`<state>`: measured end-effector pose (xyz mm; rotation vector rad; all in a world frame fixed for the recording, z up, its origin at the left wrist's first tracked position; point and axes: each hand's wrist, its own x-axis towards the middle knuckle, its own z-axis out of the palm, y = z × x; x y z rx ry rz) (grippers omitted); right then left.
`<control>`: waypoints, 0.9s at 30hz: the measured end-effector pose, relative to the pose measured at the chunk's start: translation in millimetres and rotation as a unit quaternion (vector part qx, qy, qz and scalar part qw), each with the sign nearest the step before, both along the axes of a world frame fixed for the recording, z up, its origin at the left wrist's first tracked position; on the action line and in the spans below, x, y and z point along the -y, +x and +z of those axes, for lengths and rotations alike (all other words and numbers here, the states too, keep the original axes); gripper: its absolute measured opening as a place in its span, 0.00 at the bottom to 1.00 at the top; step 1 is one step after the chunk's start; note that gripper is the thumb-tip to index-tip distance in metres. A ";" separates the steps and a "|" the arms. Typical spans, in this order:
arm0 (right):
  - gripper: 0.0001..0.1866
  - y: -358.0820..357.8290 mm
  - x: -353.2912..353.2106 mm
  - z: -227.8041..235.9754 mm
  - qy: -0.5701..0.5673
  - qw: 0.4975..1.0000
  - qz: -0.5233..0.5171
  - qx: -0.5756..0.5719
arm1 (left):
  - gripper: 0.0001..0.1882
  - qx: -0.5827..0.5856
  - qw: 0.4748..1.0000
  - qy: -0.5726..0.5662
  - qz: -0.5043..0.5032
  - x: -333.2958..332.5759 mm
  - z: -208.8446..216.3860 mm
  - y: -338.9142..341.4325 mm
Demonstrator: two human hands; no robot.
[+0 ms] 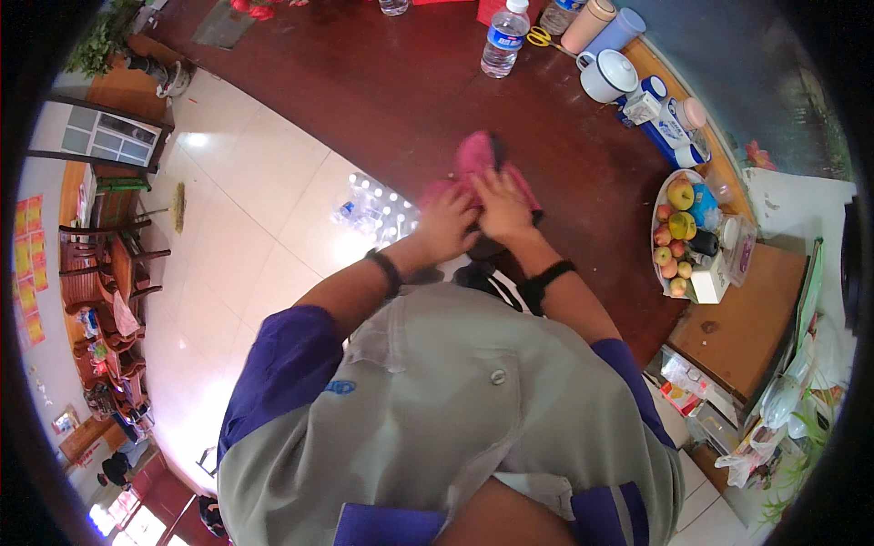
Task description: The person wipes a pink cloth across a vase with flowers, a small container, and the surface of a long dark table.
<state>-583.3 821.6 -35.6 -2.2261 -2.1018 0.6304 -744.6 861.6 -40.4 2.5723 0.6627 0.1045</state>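
Observation:
A bundle of pink cloth with dark patches [475,156] lies on the dark red table [391,100], near its front edge. My left hand [446,223] bends over the near left part of the bundle, fingers curled on the fabric. Beside it, my right hand [503,209] rests on top of the cloth with fingers stretched and apart. The two hands almost touch. My palms and the cloth beneath them are hidden, so the bundle's exact shape is unclear.
Beyond the cloth stands a water bottle [503,41], with yellow-handled scissors [539,36] and a white enamel mug [608,75] to its right. A fruit tray [657,227] sits at right. Wrapped bottles [378,207] are left of the table edge, above pale floor tiles [246,200].

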 end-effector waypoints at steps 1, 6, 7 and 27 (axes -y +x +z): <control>0.33 14.4 7.5 0.0 -0.009 0.999 -0.043 0.024 | 0.26 0.006 0.999 -0.021 -0.029 -2.3 -6.2 16.9; 0.36 49.0 64.3 -1.6 -0.067 0.962 -0.249 0.091 | 0.36 -0.080 0.977 -0.074 -0.182 18.6 7.6 73.9; 0.36 52.7 81.4 -5.8 -0.073 0.961 -0.248 0.101 | 0.36 -0.071 0.977 -0.080 -0.182 28.7 4.8 81.7; 0.42 -124.1 -103.7 3.5 -0.092 0.989 -0.007 0.115 | 0.21 0.020 0.986 0.087 0.140 -76.8 -38.8 -109.3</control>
